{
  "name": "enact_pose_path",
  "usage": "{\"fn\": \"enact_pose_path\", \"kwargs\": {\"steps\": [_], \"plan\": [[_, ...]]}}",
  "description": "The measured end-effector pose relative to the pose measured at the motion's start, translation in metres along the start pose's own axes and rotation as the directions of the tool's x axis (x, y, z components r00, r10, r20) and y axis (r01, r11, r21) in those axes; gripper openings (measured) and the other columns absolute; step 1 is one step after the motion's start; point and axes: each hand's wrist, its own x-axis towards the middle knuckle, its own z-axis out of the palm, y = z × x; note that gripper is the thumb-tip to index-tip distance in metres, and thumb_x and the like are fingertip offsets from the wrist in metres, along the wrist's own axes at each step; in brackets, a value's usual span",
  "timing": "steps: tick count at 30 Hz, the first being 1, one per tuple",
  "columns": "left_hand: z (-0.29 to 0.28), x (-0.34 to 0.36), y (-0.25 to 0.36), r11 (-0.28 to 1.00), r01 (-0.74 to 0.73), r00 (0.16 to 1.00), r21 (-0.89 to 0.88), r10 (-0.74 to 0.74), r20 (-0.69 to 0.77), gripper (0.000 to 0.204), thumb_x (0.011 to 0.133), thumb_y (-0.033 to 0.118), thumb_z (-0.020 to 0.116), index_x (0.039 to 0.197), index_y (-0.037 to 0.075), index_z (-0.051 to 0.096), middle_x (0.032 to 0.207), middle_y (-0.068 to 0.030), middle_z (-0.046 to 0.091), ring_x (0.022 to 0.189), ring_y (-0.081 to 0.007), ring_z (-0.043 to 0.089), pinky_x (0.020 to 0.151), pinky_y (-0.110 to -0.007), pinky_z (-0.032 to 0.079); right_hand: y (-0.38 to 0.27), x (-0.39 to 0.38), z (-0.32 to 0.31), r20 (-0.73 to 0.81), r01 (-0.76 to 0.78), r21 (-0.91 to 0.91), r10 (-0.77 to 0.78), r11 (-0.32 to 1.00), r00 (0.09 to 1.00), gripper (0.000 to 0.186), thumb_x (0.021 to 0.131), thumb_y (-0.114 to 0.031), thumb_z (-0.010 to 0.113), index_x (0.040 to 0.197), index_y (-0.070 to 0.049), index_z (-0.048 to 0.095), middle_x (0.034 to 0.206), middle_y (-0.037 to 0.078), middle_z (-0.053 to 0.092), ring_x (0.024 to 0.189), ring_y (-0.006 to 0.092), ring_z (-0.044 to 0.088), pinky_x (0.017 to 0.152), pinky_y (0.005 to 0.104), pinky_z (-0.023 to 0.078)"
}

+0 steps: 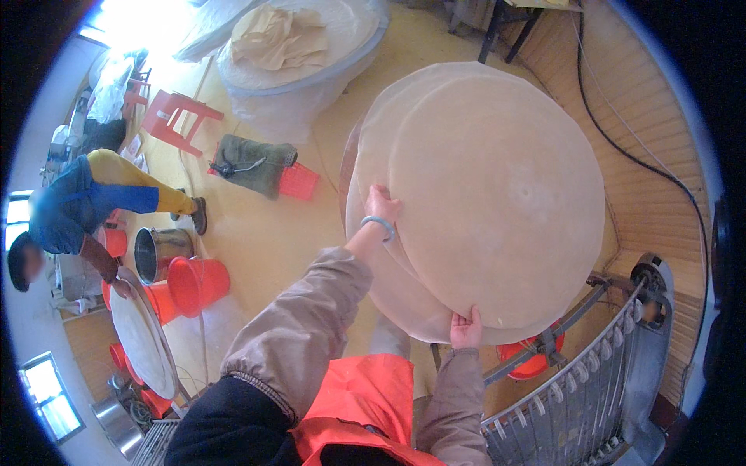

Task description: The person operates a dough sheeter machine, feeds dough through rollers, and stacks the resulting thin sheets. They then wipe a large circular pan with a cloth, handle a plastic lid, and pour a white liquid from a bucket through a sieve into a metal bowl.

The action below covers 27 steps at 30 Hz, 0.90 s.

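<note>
Now both hands on big round tan sheet [497, 202], centre-right over stacked sheets. Left hand [381, 208] pinches left rim, right hand [465, 329] clamps near edge. Looks thin, floppy, tear-prone; best held at rim, hands wide apart.

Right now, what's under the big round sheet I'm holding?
Under the top sheet, held by the left hand and right hand, more round sheets stick out. A red basin peeks below; whatever supports the stack is covered.
</note>
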Motion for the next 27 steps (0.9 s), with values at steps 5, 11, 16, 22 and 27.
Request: {"fn": "enact_pose_path", "kwargs": {"steps": [5, 11, 16, 22, 27], "plan": [[0.001, 0.005, 0.012, 0.984, 0.174, 0.982, 0.038, -0.177, 0.070, 0.041, 0.064, 0.008, 0.070, 0.101, 0.003, 0.054, 0.099, -0.0148, 0.059, 0.092, -0.0275, 0.058, 0.081, -0.036, 0.048, 0.002, -0.001, -0.005, -0.035, -0.005, -0.019, 0.005, 1.000, 0.999, 0.024, 0.086, -0.017, 0.060, 0.106, -0.005, 0.056, 0.105, 0.007, 0.059, 0.098, 0.0197, 0.056, 0.087, 0.0369, 0.048], [0.013, 0.000, 0.022, 0.986, 0.165, 0.974, 0.030, -0.158, -0.160, 0.045, 0.060, 0.011, 0.074, 0.100, 0.003, 0.056, 0.100, -0.0127, 0.061, 0.092, -0.0239, 0.059, 0.078, -0.036, 0.050, 0.004, 0.001, -0.010, -0.001, -0.027, 0.009, 0.027, 1.000, 1.000, 0.023, 0.087, -0.018, 0.060, 0.105, -0.005, 0.056, 0.102, 0.006, 0.060, 0.097, 0.0206, 0.056, 0.087, 0.0373, 0.047], [0.012, 0.017, 0.020, 0.963, 0.269, 0.957, -0.035, -0.271, -0.106, 0.041, 0.065, 0.009, 0.072, 0.101, 0.003, 0.054, 0.105, -0.0149, 0.055, 0.095, -0.0281, 0.058, 0.080, -0.036, 0.050, 0.004, 0.001, -0.009, -0.014, -0.039, 0.004, 0.039, 0.999, 0.999, 0.017, 0.086, -0.017, 0.061, 0.098, -0.005, 0.057, 0.096, 0.005, 0.061, 0.094, 0.0193, 0.057, 0.085, 0.0370, 0.048], [0.007, 0.019, 0.016, 0.917, 0.205, 0.971, -0.341, -0.235, -0.050, 0.035, 0.067, 0.007, 0.072, 0.097, 0.004, 0.055, 0.089, -0.0072, 0.057, 0.084, -0.0181, 0.058, 0.069, -0.032, 0.051, 0.003, -0.002, -0.007, -0.005, -0.045, 0.034, 0.045, 0.998, 0.999, 0.019, 0.087, -0.016, 0.059, 0.102, -0.005, 0.056, 0.100, 0.007, 0.060, 0.094, 0.0200, 0.056, 0.085, 0.0370, 0.048], [-0.010, -0.027, 0.009, 0.822, 0.333, 0.904, -0.461, -0.139, 0.405, 0.025, 0.075, 0.009, 0.067, 0.096, 0.003, 0.056, 0.082, -0.0043, 0.060, 0.070, -0.0140, 0.058, 0.059, -0.029, 0.050, 0.004, -0.002, -0.006, 0.016, -0.036, 0.028, 0.035, 0.999, 0.999, 0.018, 0.089, -0.017, 0.057, 0.103, -0.006, 0.055, 0.099, 0.006, 0.059, 0.092, 0.0196, 0.056, 0.085, 0.0371, 0.048]]}}
